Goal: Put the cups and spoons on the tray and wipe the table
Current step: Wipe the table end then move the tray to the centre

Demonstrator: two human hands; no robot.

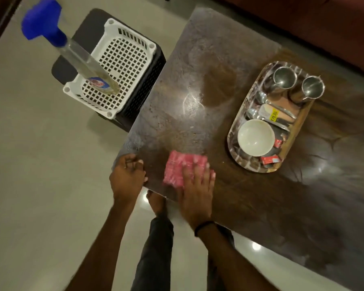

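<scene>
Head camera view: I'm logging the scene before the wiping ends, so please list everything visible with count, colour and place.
Table: one, dark brown, glossy, centre and right.
Tray: one, shiny metal, oval, on the table's far right part.
Cups: two, steel, at the tray's far end.
Bowl: one, white, on the tray's near part.
Spoons: at least two, steel, on the tray between cups and bowl.
Packets: a few, red, on the tray by the bowl.
Cloth: one, pink, on the table's near edge.
Basket: one, white, on a dark stand left of the table.
Spray bottle: one, clear with blue top, in the basket.
Left hand: on the table's corner.
Right hand: pressing flat on the cloth.
</scene>
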